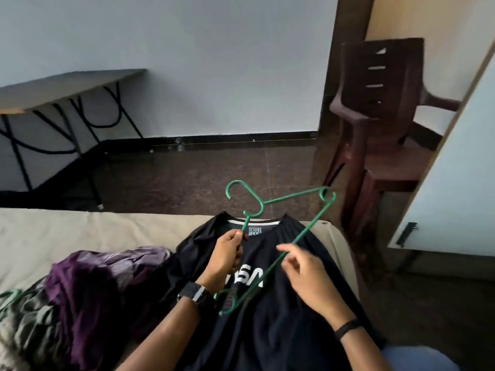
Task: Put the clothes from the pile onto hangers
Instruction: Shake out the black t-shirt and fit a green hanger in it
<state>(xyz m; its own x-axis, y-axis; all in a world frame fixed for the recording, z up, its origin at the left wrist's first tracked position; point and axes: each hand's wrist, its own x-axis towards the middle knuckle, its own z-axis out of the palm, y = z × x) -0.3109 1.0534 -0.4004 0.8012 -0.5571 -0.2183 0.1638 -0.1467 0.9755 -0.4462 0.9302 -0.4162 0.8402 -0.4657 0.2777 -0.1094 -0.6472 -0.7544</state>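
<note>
A dark navy T-shirt [278, 328] with white letters lies spread on the bed, collar away from me. Above it I hold a green plastic hanger [308, 228], tilted, its hook pointing up and left. My left hand [226, 259] pinches one arm of the hanger near the neck. My right hand [308, 274] holds the hanger's long bottom bar between fingers and thumb. To the left lies the pile: a purple garment [99, 285] over grey-green cloth [26, 330].
A beige bed sheet [80, 231] covers the bed. Another green hanger [10, 297] pokes out at the left edge. A brown plastic chair [380, 124] stands at the right, beside a white cupboard door [455, 183]. A folding table [61, 89] stands at the far left.
</note>
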